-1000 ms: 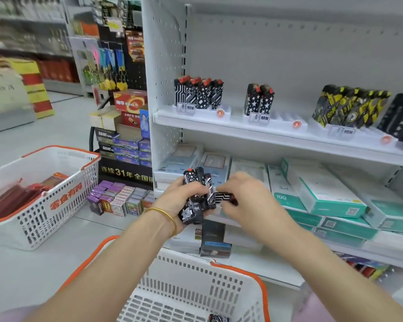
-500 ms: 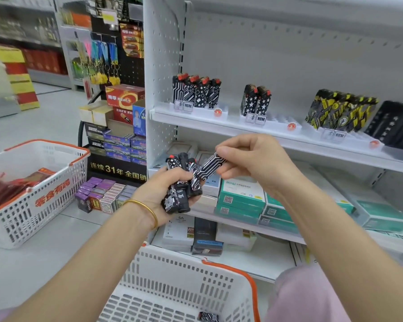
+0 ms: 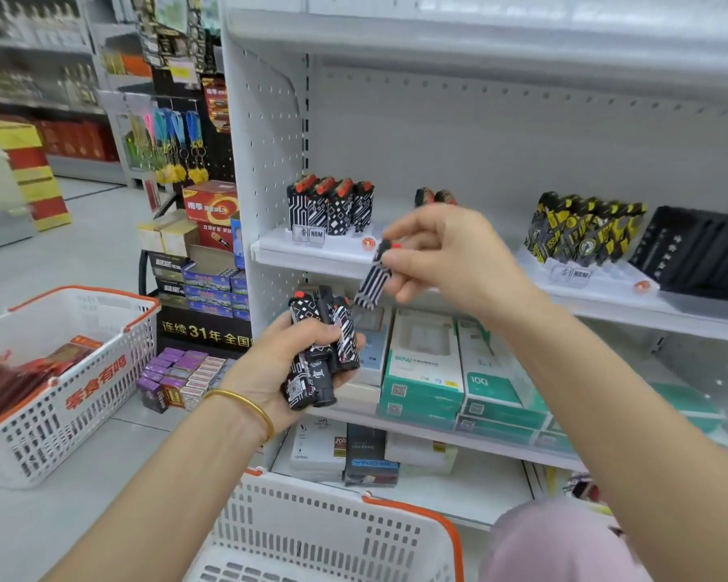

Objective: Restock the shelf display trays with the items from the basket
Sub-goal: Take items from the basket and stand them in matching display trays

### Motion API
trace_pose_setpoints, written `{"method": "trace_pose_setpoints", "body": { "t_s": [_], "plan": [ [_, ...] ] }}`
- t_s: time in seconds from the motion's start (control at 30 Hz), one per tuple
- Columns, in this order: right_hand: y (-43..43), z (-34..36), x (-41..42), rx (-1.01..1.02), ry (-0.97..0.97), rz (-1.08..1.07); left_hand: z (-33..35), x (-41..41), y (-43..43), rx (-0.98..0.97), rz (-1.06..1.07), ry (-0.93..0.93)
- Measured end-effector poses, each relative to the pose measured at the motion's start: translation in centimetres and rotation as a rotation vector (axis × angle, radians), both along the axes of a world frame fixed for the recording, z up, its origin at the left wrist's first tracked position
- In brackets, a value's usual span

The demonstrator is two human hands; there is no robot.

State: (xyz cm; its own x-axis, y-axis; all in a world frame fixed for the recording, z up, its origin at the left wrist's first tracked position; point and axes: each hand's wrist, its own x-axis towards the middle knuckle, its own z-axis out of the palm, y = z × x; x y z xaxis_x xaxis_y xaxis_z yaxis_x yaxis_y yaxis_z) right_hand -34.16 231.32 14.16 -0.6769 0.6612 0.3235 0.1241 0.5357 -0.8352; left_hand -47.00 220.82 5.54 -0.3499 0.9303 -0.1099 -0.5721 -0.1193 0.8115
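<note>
A: Where's the single black-and-white striped lighter with the red cap [image 3: 373, 283]?
B: It's tilted, pinched in the right hand's [image 3: 450, 254] fingertips before the white metal shelf's [image 3: 312, 259] front edge, near the left white display tray [image 3: 345, 242].
A: And the left hand [image 3: 286, 359]?
B: Curled round a bundle of black-and-white patterned lighters [image 3: 324, 354], with the white orange-rimmed plastic basket [image 3: 412, 512] below.

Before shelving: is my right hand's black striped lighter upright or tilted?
Tilted: the black striped lighter slants, red top up, pinched by the right hand.
</note>
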Motion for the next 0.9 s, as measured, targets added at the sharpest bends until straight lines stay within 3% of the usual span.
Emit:
{"method": "trace_pose_setpoints", "body": {
  "t_s": [0.1, 0.23, 0.6, 0.83, 0.9],
  "plan": [
    [2.3, 3.4, -2.1, 0.321, -0.013, -0.129, 1.9, 0.0, 0.7, 0.001, 0.027, -0.009],
    [5.5, 5.8, -5.9, 0.651, -0.201, -0.227, 3.8, 0.3, 1.9, -0.013, 0.043, -0.058],
    [8.7, 5.9, -9.1, 0.604, -0.569, -0.12, 4.1, 0.1, 3.3, -0.07, 0.063, -0.116],
    [6.5, 4.2, -8.5, 0.969, -0.621, -0.307, 4.4, 0.1, 3.2, -0.011, 0.016, -0.177],
    [6.4, 4.6, -7.8, 0.998, -0.504, -0.306, 4.4, 0.2, 3.1, -0.001, 0.023, -0.178]
  ]
}}
